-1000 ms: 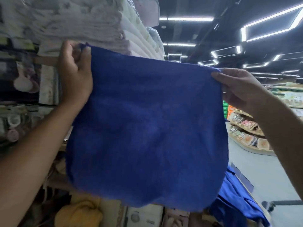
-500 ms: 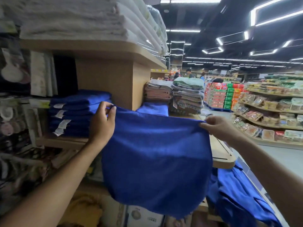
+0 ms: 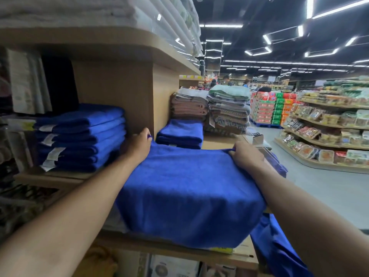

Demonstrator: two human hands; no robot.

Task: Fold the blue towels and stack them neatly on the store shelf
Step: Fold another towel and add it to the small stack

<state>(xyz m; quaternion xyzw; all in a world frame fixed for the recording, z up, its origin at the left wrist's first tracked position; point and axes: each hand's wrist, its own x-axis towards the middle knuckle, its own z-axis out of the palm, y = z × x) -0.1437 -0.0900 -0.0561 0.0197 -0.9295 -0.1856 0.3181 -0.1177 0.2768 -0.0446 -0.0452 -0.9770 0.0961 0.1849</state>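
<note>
A blue towel (image 3: 187, 196) lies spread over the wooden shelf (image 3: 179, 251), its near edge draping over the front. My left hand (image 3: 136, 147) pinches its far left corner and my right hand (image 3: 246, 155) pinches its far right corner. A stack of folded blue towels (image 3: 81, 136) with white tags stands on the shelf to the left. A smaller folded blue pile (image 3: 180, 133) lies just beyond the towel. More loose blue cloth (image 3: 279, 248) hangs at the lower right.
A wooden divider panel (image 3: 119, 96) rises behind my left hand under an upper shelf of white linens (image 3: 79, 11). Grey and brown towel stacks (image 3: 211, 108) stand farther back. An aisle with product shelves (image 3: 329, 132) opens to the right.
Both hands have come down and forward with the towel, from held up and hanging in the air to laid flat on the shelf. The view has tilted down with it.
</note>
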